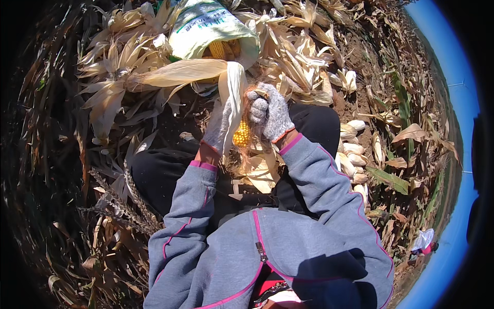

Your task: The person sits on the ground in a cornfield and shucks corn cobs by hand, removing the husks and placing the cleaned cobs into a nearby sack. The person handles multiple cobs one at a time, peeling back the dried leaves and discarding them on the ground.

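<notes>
A partly husked ear of corn (241,134) is upright between my hands, its yellow kernels bare at the lower end. Its peeled husk (232,89) folds over and hangs in front of my left hand (217,125). That hand, in a grey knit glove, grips the ear from the left, and its fingers are mostly hidden. Reddish-brown corn silk (247,154) trails along the ear. My right hand (271,110), gloved alike, is closed beside the ear's upper part. A small pale piece, seemingly husk, shows between its thumb and fingers.
Beyond my hands lies a woven sack (208,33) bearing writing, with husked ears (217,49) at its mouth. Loose dry husks (297,73) surround it. Unhusked ears (353,154) are piled by my right knee. Dry tassels (133,201) lie left; cornstalks (405,108) edge the right.
</notes>
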Action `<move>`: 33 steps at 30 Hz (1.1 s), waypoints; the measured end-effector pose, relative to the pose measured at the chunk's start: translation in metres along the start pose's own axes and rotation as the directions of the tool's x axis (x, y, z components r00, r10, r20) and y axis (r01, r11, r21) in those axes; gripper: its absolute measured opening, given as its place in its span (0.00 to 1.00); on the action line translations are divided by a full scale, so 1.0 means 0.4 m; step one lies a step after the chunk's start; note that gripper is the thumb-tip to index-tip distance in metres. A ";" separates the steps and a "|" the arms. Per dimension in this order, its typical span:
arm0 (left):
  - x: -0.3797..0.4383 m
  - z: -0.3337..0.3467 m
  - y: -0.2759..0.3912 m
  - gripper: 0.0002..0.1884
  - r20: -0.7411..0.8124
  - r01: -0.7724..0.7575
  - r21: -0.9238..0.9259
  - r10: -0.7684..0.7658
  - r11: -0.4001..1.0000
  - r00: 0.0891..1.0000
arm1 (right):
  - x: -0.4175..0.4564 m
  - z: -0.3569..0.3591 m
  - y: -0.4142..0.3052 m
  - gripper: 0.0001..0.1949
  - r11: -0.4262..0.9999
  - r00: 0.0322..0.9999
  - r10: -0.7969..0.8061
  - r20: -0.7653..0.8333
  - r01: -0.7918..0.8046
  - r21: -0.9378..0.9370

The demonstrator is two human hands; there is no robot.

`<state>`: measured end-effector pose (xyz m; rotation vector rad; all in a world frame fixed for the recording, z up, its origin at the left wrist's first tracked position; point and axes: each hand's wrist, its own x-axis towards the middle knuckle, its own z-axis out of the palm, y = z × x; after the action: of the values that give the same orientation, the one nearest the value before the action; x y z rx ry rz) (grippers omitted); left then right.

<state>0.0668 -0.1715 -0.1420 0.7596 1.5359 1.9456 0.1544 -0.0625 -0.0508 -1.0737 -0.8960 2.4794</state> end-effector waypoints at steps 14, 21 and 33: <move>-0.084 -0.022 0.155 0.35 0.517 0.371 -0.084 -0.278 0.925 0.809 | 0.200 -0.092 -0.394 0.14 0.818 0.829 -0.549 -0.102 0.559 0.138; -0.080 -0.045 0.121 0.32 0.361 0.511 -0.563 -0.363 0.649 0.859 | 0.104 0.015 -0.190 0.16 0.829 0.833 -0.550 0.060 0.553 -0.085; -0.055 -0.048 0.094 0.32 -0.071 0.297 -0.572 -0.407 0.764 0.911 | -0.086 -0.020 0.151 0.30 0.827 0.946 0.089 0.312 0.104 -0.553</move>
<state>0.0655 -0.2078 -0.1110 0.0229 1.0162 2.0461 0.1823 -0.1219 -0.0752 -0.8006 -1.8202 2.4815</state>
